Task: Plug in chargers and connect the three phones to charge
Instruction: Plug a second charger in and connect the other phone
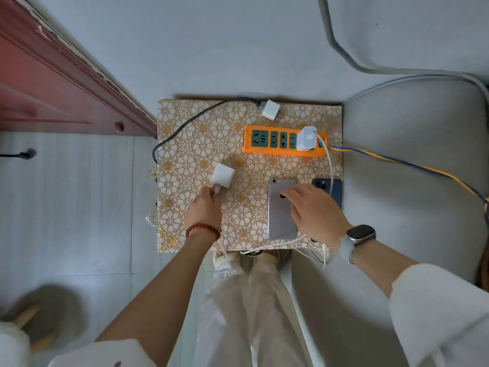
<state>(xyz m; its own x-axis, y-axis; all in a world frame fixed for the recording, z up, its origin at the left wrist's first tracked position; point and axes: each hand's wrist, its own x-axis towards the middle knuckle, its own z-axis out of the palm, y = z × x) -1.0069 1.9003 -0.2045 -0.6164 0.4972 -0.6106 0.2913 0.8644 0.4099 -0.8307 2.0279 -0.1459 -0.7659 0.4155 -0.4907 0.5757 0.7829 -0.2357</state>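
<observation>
The left hand [205, 207] pinches the cable end where it goes into a white charger block [223, 176], which sits on the table [190, 133] near its left side. The right hand [312, 207] lies flat on a silver phone [279, 213], fingers mostly straight, holding it down. A dark blue phone [328, 188] peeks out just to the right of that hand. I can only see 2 phones here.

The orange power strip [284, 141] lies at the far right of the table. 1 plugged-in charger [307, 139] already stands in it, and its white cable [329, 165] runs down toward the phones. Another white charger [270, 109] with a black cable [190, 120] waits just past the strip.

The next job looks like putting the left block into a free hole on the strip. It is best to hold the block itself, not the cable, turn the prongs down, line them up, and push straight. The other hand can keep the strip from sliding.
</observation>
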